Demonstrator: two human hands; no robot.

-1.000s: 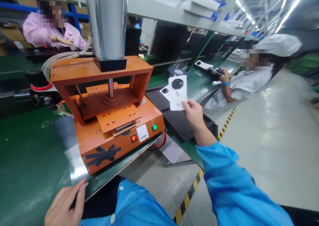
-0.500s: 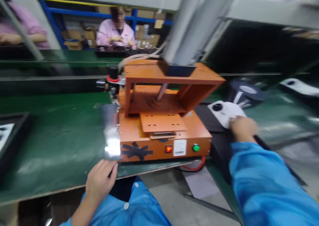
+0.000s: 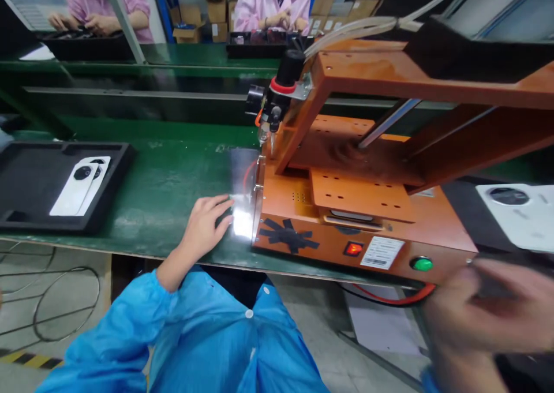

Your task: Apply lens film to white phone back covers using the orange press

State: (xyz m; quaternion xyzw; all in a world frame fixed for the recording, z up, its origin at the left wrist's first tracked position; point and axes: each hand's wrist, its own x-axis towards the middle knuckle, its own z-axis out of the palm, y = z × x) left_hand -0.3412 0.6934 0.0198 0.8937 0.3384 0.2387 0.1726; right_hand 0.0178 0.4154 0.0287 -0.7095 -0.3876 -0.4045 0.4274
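Left hand [image 3: 206, 223] is lying flat, fingers spread, on the shiny metal plate [image 3: 242, 191] at center frame, right beside the orange press [image 3: 359, 208]. Right hand [image 3: 489, 312] is blurring at lower right, can't tell its grip. A white phone cover [image 3: 517, 214] is sitting far right; more covers [image 3: 80, 184] are lying in the black tray [image 3: 26, 179] on the green tabletop [image 3: 173, 173], left.

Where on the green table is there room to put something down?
The green belt is bare between the black tray and the left hand. It is crowded on the other side of that hand: the orange press fills it, and the blurred right hand is near the press's front corner.
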